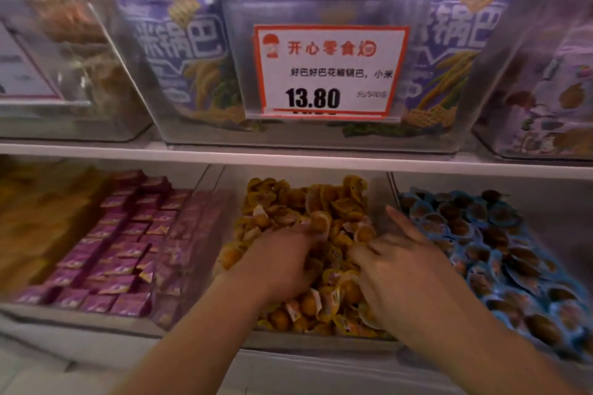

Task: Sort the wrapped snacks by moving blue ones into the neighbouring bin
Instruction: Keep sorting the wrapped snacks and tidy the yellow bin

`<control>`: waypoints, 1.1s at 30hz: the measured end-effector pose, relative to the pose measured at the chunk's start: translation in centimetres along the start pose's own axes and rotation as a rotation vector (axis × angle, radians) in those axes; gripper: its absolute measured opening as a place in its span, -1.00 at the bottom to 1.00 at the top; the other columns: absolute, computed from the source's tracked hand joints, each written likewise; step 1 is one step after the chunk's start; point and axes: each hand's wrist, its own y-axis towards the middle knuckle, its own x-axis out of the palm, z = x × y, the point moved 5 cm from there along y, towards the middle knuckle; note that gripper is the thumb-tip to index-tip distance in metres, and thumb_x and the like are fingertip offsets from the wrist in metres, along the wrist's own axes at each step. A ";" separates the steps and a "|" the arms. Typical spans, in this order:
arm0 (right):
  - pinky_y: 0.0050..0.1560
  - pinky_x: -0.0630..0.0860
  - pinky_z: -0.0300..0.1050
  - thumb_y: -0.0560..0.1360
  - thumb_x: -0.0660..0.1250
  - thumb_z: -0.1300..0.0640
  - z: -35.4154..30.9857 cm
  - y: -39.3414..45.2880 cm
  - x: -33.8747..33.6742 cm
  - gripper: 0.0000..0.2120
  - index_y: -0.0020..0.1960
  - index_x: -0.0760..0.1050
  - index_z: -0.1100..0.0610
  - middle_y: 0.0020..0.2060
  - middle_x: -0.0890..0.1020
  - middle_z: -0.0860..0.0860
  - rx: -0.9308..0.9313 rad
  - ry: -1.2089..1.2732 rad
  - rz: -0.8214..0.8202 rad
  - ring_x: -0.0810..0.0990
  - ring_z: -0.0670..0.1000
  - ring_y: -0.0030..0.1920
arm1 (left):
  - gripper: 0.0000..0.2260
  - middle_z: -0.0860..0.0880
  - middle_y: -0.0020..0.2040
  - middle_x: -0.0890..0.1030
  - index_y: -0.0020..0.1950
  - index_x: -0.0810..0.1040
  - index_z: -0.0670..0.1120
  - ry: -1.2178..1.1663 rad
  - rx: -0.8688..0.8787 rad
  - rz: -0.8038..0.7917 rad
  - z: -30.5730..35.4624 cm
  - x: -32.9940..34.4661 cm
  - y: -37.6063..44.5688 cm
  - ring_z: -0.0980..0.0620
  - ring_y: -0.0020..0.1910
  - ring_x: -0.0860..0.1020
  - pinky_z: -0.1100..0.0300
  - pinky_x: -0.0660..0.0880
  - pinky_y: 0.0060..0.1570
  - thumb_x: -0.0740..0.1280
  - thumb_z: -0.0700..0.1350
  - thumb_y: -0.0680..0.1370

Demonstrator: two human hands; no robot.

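The blue-wrapped snacks (500, 253) are being kept in the right-hand clear bin (545, 199) on the lower shelf, heaped as round, glossy film packets with brown centres showing; they are too round and too jumbled for any long axis or heading to be told. Just beside it, across a thin transparent wall, the middle bin (378, 189) is being filled by yellow-wrapped snacks (308, 205), crinkled and shiny, piled loosely. Both hands are being held in this yellow pile. The left hand (282, 263) is being pressed palm-down into the wrappers with its fingers curled among them; whether a packet is being pinched cannot be told. The right hand (401, 269) is motion-blurred, its grip being spread, one finger being pointed up toward the dividing wall. To the left, flat purple packets (128, 250) are being stacked in rows. Above, purple rice-crisp bags (179, 51) are being shown behind a price card (327, 70) reading 13.80.
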 end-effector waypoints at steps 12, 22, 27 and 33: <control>0.35 0.45 0.19 0.38 0.22 0.08 0.1 -0.4 0.0 -0.81 -0.28 0.61 0.04 -0.37 0.63 -0.02 0.014 0.041 -0.001 0.63 0.03 -0.18 | -0.67 0.02 0.27 0.49 0.21 0.55 0.10 0.372 -0.264 0.009 -3.5 -0.4 -0.4 -0.09 0.29 0.40 -0.08 0.26 0.21 0.24 0.12 0.49; 0.36 0.43 0.19 0.41 0.14 0.03 -0.2 -0.4 0.2 -0.71 -0.21 0.64 0.03 -0.33 0.65 -0.03 0.033 0.066 -0.021 0.61 0.02 -0.16 | -0.51 -0.04 0.36 0.36 0.43 0.39 0.16 0.322 -0.162 -0.059 -2.8 0.9 -0.2 -0.15 0.39 0.31 -0.19 0.09 0.46 0.27 0.25 0.51; 0.43 0.35 0.13 0.46 0.16 0.01 -0.1 -0.3 0.5 -0.71 -0.17 0.66 0.02 -0.29 0.68 -0.06 0.079 0.097 -0.001 0.61 -0.03 -0.17 | -0.63 0.06 0.26 0.48 0.22 0.54 0.15 0.268 -0.065 0.009 -2.3 0.7 0.3 -0.06 0.32 0.41 -0.16 0.13 0.44 0.31 0.25 0.47; 0.42 0.37 0.07 0.46 0.25 0.04 0.0 0.0 -0.2 -0.78 -0.13 0.68 0.01 -0.22 0.71 -0.09 0.105 0.173 0.029 0.64 -0.07 -0.12 | -0.65 0.14 -0.15 0.57 -0.13 0.48 0.09 -0.025 -0.165 0.263 -2.8 -1.6 -0.2 0.05 -0.05 0.58 0.05 0.43 0.14 0.24 0.34 0.35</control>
